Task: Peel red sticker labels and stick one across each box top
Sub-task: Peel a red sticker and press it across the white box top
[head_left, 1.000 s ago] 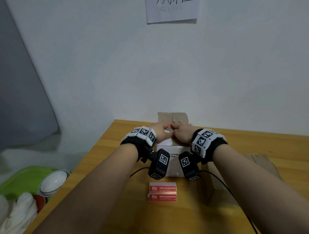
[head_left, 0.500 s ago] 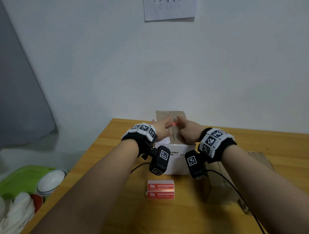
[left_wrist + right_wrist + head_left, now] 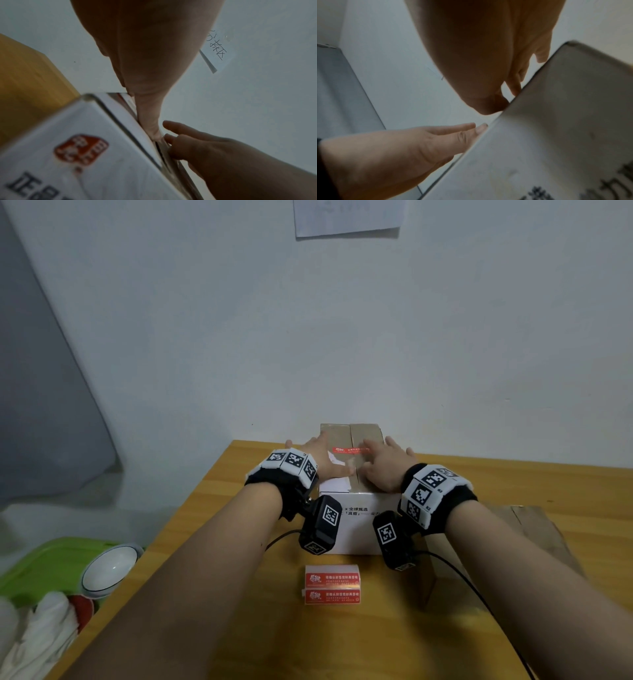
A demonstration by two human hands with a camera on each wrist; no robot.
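Note:
A white cardboard box (image 3: 356, 529) with brown top flaps stands on the wooden table (image 3: 239, 628) against the wall. A red sticker label (image 3: 349, 450) lies across the seam of its top flaps. My left hand (image 3: 320, 455) lies flat on the left flap with straight fingers. My right hand (image 3: 385, 462) lies flat on the right flap, its fingers over the sticker's right end. In the wrist views both hands press the box top (image 3: 120, 115) (image 3: 573, 108). A small stack of red sticker labels (image 3: 332, 584) rests on the table in front of the box.
A flattened brown cardboard box (image 3: 513, 542) lies to the right of the white box. Left of the table sit a green tray (image 3: 30, 570), a white bowl (image 3: 109, 568) and white cloth (image 3: 37, 635). A paper sheet (image 3: 346, 217) hangs on the wall.
Both hands went from pinching the sticker at the seam to spreading apart, flat on the flaps. The red sticker now lies exposed across the box top.

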